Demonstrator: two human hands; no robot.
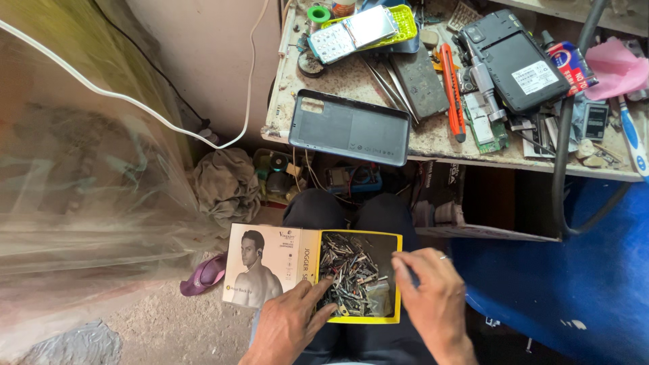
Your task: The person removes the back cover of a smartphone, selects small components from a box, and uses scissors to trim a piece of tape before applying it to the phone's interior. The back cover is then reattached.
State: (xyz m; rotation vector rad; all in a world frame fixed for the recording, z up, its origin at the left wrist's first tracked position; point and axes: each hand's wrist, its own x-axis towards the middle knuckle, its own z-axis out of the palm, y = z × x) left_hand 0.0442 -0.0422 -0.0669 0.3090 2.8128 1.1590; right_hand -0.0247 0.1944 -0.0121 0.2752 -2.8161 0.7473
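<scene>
Head view, left to right: a sheet of clear plastic (81, 203) fills the left side, with a white cable (135, 101) running across it toward the wall. Below it, a purple sandal (203, 276) lies on the dirt floor, and a crumpled grey cloth (226, 184) sits under the bench edge. On the person's lap rests a yellow-rimmed cardboard box (399, 280), its printed lid (270, 267) folded open to the left. The tray is full of small metal parts (348, 270), with a small clear bag (378, 297) in its lower right corner. The left hand (287, 324) lies over the box's lower edge, fingers spread loose, index finger reaching into the parts. The right hand (436, 294) rests on the box's right rim, fingers curled over the tray; neither hand visibly grips anything. Above, on the cluttered workbench (433, 143), a grey phone back cover (348, 128) hangs over the front edge, then an orange utility knife (453, 91), a green circuit board (488, 132), and an opened black phone (517, 61). A black hose (560, 169) drops in front of the bench at right.
</scene>
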